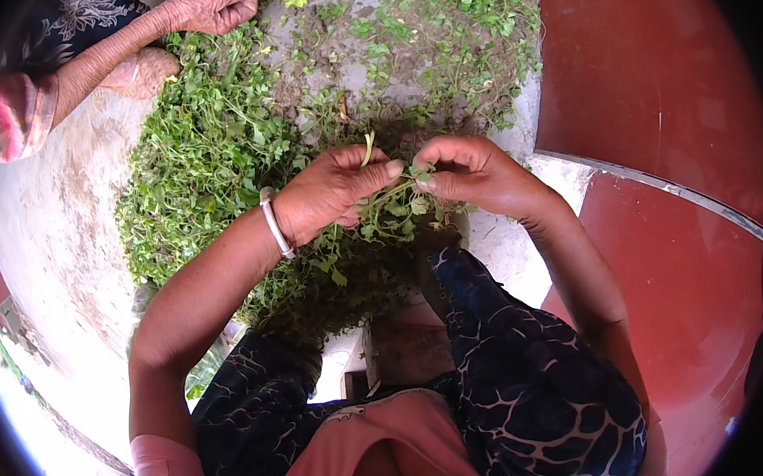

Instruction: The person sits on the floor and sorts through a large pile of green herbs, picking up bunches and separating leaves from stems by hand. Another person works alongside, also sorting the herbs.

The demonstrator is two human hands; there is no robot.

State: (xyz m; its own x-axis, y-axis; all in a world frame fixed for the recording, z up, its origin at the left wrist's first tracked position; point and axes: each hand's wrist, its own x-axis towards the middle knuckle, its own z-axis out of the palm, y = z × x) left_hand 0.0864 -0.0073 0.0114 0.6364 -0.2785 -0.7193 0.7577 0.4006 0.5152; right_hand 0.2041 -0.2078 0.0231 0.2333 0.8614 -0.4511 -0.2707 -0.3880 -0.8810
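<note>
Now, just right of the leafy pile (201,155), the left hand (336,186) grips a pale-stemmed sprig (369,149) — and the right hand (470,173) pinches leaves (422,175)! Beyond the pile, a co-worker's hand (225,8) curls, contents unclear — red surface (661,284) well to the pile's right.

Pale concrete floor (53,184), brown-stained left of the leafy green heap (202,150), which lies straight on it. Right of the heap: loose sprigs (396,31), thinly spread, plus crumbly brown soil (322,79). Farther right of the heap, smooth red flooring (667,81) crossed by a pale strip (655,184).
</note>
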